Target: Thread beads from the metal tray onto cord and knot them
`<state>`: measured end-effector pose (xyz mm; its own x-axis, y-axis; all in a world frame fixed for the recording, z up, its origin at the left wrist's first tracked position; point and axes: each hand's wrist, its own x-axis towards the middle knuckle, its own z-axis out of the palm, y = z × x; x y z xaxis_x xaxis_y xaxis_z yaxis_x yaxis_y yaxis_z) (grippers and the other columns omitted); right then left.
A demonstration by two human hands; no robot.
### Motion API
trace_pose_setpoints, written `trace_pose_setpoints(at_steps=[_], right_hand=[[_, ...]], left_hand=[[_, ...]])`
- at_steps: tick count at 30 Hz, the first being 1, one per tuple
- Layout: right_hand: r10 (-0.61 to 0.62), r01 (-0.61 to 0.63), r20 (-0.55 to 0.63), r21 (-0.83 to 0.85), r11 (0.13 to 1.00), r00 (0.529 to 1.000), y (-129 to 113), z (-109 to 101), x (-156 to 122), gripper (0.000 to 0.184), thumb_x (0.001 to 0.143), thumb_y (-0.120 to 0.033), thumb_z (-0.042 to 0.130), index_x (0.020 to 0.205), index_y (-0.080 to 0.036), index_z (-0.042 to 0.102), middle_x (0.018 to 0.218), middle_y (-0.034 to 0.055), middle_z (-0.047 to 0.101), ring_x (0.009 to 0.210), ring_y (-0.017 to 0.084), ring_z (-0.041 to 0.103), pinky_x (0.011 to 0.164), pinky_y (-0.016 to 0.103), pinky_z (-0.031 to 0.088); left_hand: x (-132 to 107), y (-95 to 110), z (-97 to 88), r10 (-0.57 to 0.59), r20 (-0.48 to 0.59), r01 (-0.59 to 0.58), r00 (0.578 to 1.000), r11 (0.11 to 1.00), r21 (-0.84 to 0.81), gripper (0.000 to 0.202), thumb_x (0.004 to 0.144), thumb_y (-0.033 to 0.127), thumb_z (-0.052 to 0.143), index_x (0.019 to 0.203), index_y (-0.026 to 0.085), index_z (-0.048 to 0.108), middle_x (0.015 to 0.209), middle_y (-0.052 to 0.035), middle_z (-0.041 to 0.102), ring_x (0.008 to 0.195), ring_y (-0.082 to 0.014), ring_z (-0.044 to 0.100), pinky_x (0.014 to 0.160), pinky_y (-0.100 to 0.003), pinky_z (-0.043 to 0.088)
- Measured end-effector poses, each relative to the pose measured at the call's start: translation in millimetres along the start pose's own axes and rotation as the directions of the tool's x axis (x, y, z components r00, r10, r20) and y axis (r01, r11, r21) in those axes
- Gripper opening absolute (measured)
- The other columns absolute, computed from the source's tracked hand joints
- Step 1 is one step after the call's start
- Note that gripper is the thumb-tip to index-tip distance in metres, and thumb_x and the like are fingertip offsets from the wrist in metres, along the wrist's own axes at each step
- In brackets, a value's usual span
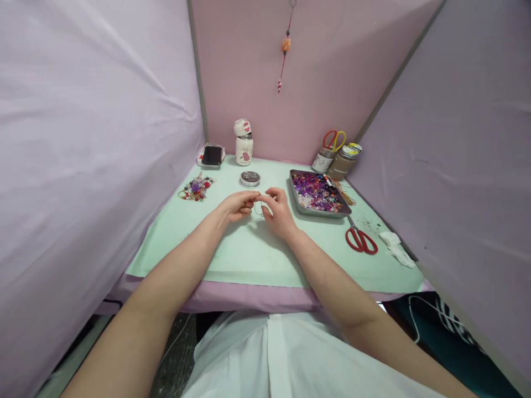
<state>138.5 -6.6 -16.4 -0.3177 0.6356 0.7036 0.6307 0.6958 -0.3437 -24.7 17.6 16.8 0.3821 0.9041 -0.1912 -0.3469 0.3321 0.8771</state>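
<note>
"Head view is on my remote screen. What do you make out at the left hand (238,205)?"

"I see its fingers drawn together in a pinch, with a thin, pale looped thread (256,213) hanging at the fingertips, just above the middle of the worktop (253,257), which is covered in light green."

"And the right hand (279,214)?"

"Partly open and curled, I'd say. I can see a gap between thumb and forefinger, and the forefinger reaches the left fingertips. Whether it grips the thread too, I can't tell from my end."

"What lies around them?"

"Just beyond, I have a round, shallow silver tin with dark contents (250,178). Right of the right hand sits a rectangular grey metal tray (317,213) of purple, clear and amber-coloured beads (314,189). Near its front right corner I see red-handled metal scissors (362,242), lying flat."

"My left side of the picture?"

"A tangled cluster of multicoloured beaded pieces (197,188), well apart from the left hand. Behind the tin, I get a white bottle with red and pink prints (244,150), standing upright."
</note>
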Motion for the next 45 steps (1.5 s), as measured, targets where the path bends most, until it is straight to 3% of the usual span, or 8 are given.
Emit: trace_pose_setpoints(at_steps=[8,14,19,25,28,32,38,45], right_hand=[[-0.086,0.088,0.051,-0.045,0.995,0.995,-8.4,0.7,1.8,0.02,0.089,-0.027,0.049,0.084,-0.025,0.068,0.108,0.0075,0.053,0.099,0.021,0.045,0.088,0.037,0.042],[-0.142,0.137,0.077,0.065,0.988,0.987,-19.5,1.5,-1.0,0.016,0.089,-0.029,0.051,0.089,-0.025,0.066,0.099,0.0072,0.057,0.097,0.021,0.049,0.086,0.038,0.043],[-0.237,0.234,-0.003,0.168,0.958,0.972,-26.9,5.2,-2.5,0.01,0.088,-0.023,0.052,0.086,-0.023,0.061,0.089,0.0059,0.057,0.089,0.019,0.052,0.079,0.035,0.046],[-0.238,0.24,-0.039,0.239,0.941,0.971,-31.9,2.4,-3.1,0.004,0.084,-0.019,0.054,0.082,-0.022,0.056,0.084,0.0048,0.055,0.084,0.018,0.052,0.076,0.035,0.045],[-0.155,0.16,-0.04,0.294,0.942,0.987,-31.5,3.1,-3.5,0.005,0.082,-0.02,0.054,0.077,-0.021,0.054,0.082,0.0037,0.053,0.081,0.017,0.051,0.074,0.033,0.044],[0.106,-0.086,-0.04,0.34,0.936,0.994,-24.9,6.0,-2.5,0.011,0.079,-0.018,0.051,0.068,-0.021,0.049,0.073,0.0003,0.049,0.071,0.014,0.046,0.065,0.028,0.038],[0.351,-0.32,-0.002,0.404,0.857,0.936,-16.9,5.6,0.9,0.014,0.073,-0.017,0.047,0.06,-0.02,0.044,0.065,-0.0028,0.043,0.061,0.011,0.039,0.06,0.026,0.032],[0.469,-0.427,0.036,0.48,0.766,0.882,-15.2,4.5,2.7,0.014,0.069,-0.021,0.047,0.057,-0.02,0.042,0.06,-0.0041,0.042,0.061,0.012,0.039,0.062,0.026,0.032]], left_hand=[[7.8,-10.2,-6.1,-0.036,0.072,0.029,0.997,0.995,0.1,0.016,0.063,0.025,0.074,0.072,0.017,0.063,0.052,0.0063,0.039,0.043,-0.0027,0.03,0.037,-0.02,0.014],[10.9,-15.6,-8.5,0.049,0.088,-0.053,0.995,0.997,0.05,0.018,0.061,0.022,0.075,0.065,0.014,0.058,0.053,0.0046,0.042,0.043,-0.002,0.03,0.036,-0.018,0.014],[11.6,-16.2,-10.0,0.067,-0.011,-0.067,0.998,0.998,-0.003,0.024,0.059,0.023,0.077,0.067,0.013,0.057,0.052,0.0049,0.042,0.042,-0.0017,0.03,0.036,-0.016,0.014],[8.6,-12.8,-6.6,0.069,-0.091,-0.067,0.993,0.997,0.024,0.023,0.058,0.024,0.077,0.067,0.014,0.058,0.054,0.0034,0.047,0.042,-0.0014,0.028,0.038,-0.018,0.012],[6.5,-12.6,-4.1,0.14,-0.184,-0.115,0.973,0.983,0.14,0.023,0.057,0.027,0.075,0.072,0.014,0.063,0.062,0.0005,0.056,0.045,-0.0029,0.032,0.04,-0.019,0.016],[6.3,-13.8,-2.3,0.335,-0.271,-0.223,0.902,0.901,0.372,0.024,0.06,0.032,0.071,0.078,0.015,0.069,0.073,-0.0026,0.065,0.055,-0.0072,0.044,0.048,-0.021,0.029],[7.2,-14.7,0.2,0.468,-0.238,-0.304,0.851,0.809,0.503,0.023,0.063,0.032,0.068,0.077,0.015,0.071,0.08,-0.0058,0.07,0.07,-0.0142,0.056,0.059,-0.025,0.039],[11.2,-19.1,-0.1,0.573,-0.203,-0.403,0.794,0.746,0.531,0.019,0.063,0.031,0.069,0.072,0.015,0.071,0.078,-0.0052,0.071,0.077,-0.0174,0.061,0.076,-0.03,0.046]])
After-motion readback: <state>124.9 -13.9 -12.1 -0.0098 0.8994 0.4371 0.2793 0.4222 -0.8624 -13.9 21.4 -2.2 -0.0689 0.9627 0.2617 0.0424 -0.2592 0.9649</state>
